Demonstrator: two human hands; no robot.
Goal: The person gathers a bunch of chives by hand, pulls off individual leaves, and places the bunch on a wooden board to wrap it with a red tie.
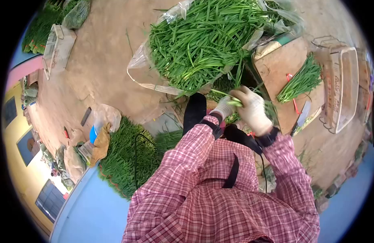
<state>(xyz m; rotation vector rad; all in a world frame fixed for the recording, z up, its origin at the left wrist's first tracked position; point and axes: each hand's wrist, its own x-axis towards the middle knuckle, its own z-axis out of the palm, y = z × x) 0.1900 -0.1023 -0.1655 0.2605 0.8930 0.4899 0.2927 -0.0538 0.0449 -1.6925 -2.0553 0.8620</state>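
Observation:
Both my hands wear pale work gloves and meet in front of my lap. My left hand [222, 107] is closed round a few garlic chives [235, 102], whose pale stem ends show between the two hands. My right hand [254, 111] is closed too, its fingers bent over the same stems from the right. Just beyond my hands, a big heap of loose garlic chives [207, 44] lies in a clear plastic bag [140, 65]. To the right, a tidy bunch of chives [300, 79] rests on a wooden board [272, 65], beside red ties and a knife [303, 113].
Plastic crates [341, 89] stand at the far right. Another crate [59, 46] is at the upper left. Many bundled chives [124, 162] lie on the floor left of me, near a brown bag [100, 143]. A dark strip-like object [86, 116] lies on the floor.

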